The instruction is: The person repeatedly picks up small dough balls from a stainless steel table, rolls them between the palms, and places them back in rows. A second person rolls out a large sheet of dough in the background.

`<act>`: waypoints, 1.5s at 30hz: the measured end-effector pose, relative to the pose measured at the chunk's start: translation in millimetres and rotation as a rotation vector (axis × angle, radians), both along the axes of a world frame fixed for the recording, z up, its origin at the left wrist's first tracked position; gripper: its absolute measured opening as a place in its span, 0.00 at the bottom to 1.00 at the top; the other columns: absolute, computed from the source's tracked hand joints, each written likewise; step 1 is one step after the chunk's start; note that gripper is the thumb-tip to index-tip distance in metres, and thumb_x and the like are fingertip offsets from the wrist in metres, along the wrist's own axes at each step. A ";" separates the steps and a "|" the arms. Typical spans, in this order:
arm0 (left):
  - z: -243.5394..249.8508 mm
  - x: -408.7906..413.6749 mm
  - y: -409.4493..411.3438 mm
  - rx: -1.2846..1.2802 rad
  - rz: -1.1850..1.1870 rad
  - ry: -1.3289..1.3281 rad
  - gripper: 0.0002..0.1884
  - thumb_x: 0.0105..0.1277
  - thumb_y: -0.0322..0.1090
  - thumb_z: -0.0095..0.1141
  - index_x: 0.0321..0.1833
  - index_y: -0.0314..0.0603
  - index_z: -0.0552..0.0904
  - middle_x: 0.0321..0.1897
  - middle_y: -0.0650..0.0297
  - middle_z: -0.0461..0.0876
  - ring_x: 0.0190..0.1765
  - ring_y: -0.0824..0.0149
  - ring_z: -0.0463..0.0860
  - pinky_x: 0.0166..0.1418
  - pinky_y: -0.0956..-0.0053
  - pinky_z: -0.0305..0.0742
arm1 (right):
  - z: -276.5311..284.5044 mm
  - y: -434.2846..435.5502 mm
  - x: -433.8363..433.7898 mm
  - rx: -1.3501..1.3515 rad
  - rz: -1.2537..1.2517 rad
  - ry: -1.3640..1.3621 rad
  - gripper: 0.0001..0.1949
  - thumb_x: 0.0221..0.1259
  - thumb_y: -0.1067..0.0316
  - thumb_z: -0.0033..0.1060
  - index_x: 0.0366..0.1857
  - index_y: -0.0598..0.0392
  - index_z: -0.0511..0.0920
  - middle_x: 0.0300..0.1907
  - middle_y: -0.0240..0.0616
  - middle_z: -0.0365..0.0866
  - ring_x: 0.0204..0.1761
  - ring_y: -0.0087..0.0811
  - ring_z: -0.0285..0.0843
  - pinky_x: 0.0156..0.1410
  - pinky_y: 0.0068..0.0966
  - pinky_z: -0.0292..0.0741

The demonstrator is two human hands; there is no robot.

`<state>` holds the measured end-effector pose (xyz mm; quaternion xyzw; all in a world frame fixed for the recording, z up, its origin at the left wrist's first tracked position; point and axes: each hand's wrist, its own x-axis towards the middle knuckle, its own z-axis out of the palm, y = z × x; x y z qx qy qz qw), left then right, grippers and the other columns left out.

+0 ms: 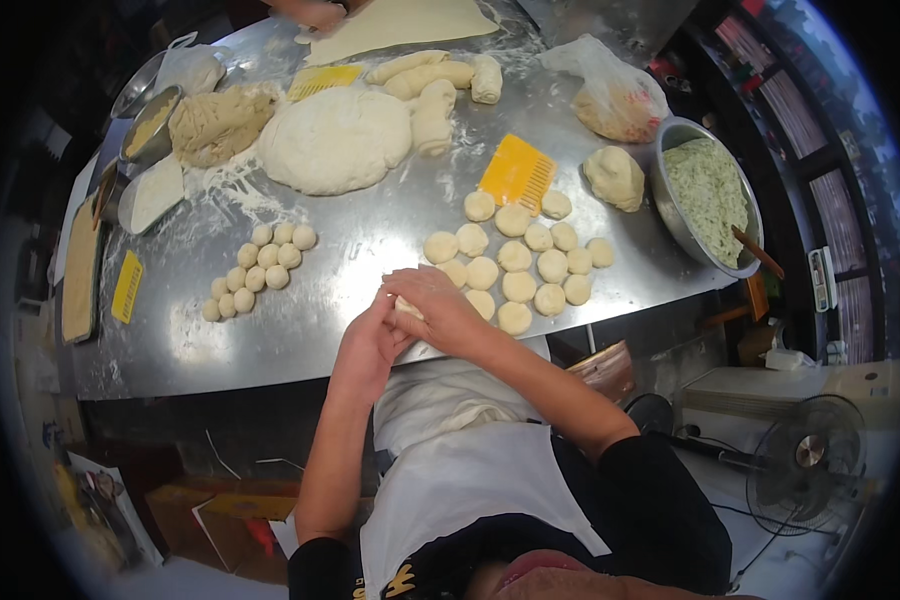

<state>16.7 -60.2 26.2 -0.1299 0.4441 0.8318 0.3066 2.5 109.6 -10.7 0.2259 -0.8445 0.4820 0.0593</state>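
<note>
At the near edge of the steel table, my left hand [371, 337] and my right hand [439, 307] close together around a pale piece of dough [408, 307], mostly hidden by the fingers. Just right of them lie several flattened round dough pieces [518, 286]. Several small dough balls [268, 256] sit in a cluster to the left. Beyond the rounds rests an orange toothed plastic scraper [516, 171]. A large mass of white dough [337, 139] lies farther back, with rolled dough pieces [431, 75] beside it.
A metal bowl of green-flecked filling [705, 199] stands at the right, a wooden handle over its rim. Nearby are a dough lump [615, 178] and a plastic bag [621, 94]. Brownish dough [221, 124] and a yellow scraper [127, 287] lie left. Another person's hand [311, 13] touches a dough sheet [401, 28].
</note>
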 end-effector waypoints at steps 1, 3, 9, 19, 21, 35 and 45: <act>1.9 0.1 0.5 0.106 0.054 -0.034 0.22 0.86 0.48 0.44 0.69 0.37 0.75 0.60 0.60 0.83 0.62 0.64 0.83 0.71 0.61 0.75 | 2.6 0.0 -0.8 0.004 -0.019 0.005 0.18 0.72 0.63 0.63 0.61 0.57 0.81 0.61 0.46 0.85 0.69 0.44 0.77 0.78 0.46 0.66; 1.3 5.8 8.8 0.141 0.086 -0.025 0.21 0.86 0.46 0.43 0.69 0.39 0.75 0.61 0.60 0.82 0.63 0.65 0.83 0.71 0.62 0.75 | 5.6 -0.3 -0.8 -0.047 -0.041 -0.025 0.15 0.75 0.62 0.60 0.59 0.56 0.82 0.60 0.45 0.85 0.69 0.42 0.77 0.79 0.47 0.65; -28.3 15.5 26.1 0.112 0.175 0.127 0.20 0.87 0.44 0.41 0.70 0.40 0.73 0.62 0.60 0.80 0.63 0.66 0.81 0.69 0.65 0.76 | 8.0 -8.8 2.3 -0.202 -0.055 -0.123 0.18 0.77 0.60 0.58 0.63 0.57 0.80 0.62 0.45 0.84 0.69 0.38 0.77 0.80 0.44 0.64; -11.6 17.0 32.6 0.039 0.074 0.152 0.22 0.88 0.49 0.37 0.69 0.41 0.72 0.60 0.63 0.79 0.59 0.68 0.81 0.63 0.68 0.77 | 42.5 6.5 6.0 -0.398 0.063 -0.679 0.18 0.78 0.60 0.57 0.61 0.60 0.81 0.53 0.45 0.87 0.60 0.35 0.81 0.66 0.30 0.76; -3.6 18.6 37.7 0.069 0.120 0.146 0.22 0.88 0.50 0.37 0.70 0.43 0.72 0.60 0.63 0.79 0.60 0.69 0.80 0.63 0.68 0.76 | 38.5 1.5 9.7 -0.483 -0.039 -0.665 0.16 0.79 0.61 0.54 0.57 0.60 0.83 0.48 0.41 0.89 0.57 0.34 0.82 0.66 0.29 0.76; -37.9 23.2 16.5 0.135 0.067 0.179 0.22 0.88 0.50 0.38 0.67 0.41 0.74 0.56 0.64 0.79 0.53 0.69 0.81 0.59 0.67 0.78 | 34.5 5.7 -0.4 -0.238 0.153 -0.378 0.21 0.82 0.58 0.50 0.65 0.61 0.80 0.60 0.45 0.86 0.59 0.35 0.82 0.68 0.27 0.74; -28.5 25.9 29.0 0.144 0.238 0.123 0.22 0.88 0.54 0.38 0.65 0.45 0.75 0.50 0.67 0.79 0.47 0.71 0.78 0.52 0.70 0.75 | -3.3 -17.6 -2.0 -0.189 -0.036 0.100 0.20 0.82 0.56 0.51 0.64 0.58 0.81 0.52 0.42 0.89 0.44 0.28 0.84 0.53 0.29 0.79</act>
